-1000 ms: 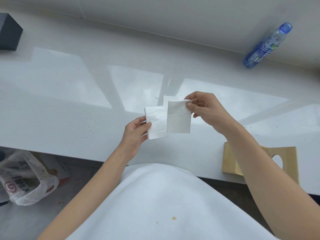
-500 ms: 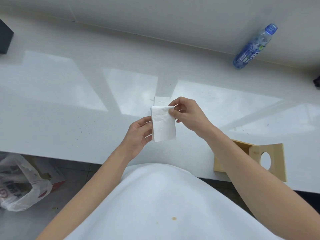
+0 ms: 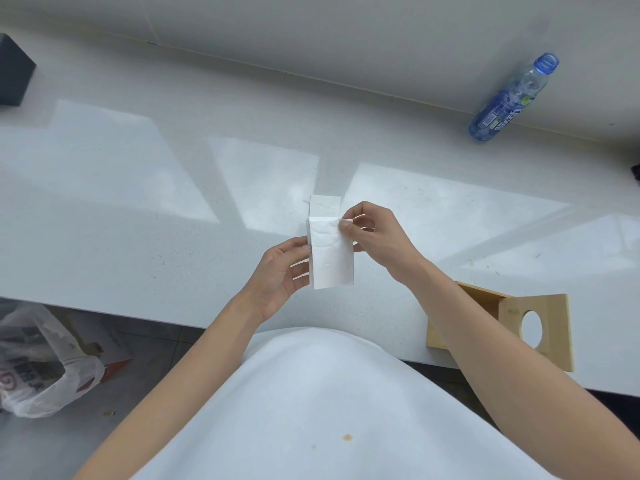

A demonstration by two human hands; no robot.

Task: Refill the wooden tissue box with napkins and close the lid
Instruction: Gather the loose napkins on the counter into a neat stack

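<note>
Since a second ago the two halves have been brought together into one folded white paper napkin (image 3: pixel 331 255), held above the white worktop (image 3: pixel 138 209). The left hand (image 3: pixel 280 275) grips its left edge; the right hand (image 3: pixel 375 237) pinches its top corner. The open light wooden tissue box (image 3: pixel 446 327) sits at right.

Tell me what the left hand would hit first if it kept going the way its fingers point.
The left hand already touches the napkin; beyond it, probably the right hand.
</note>
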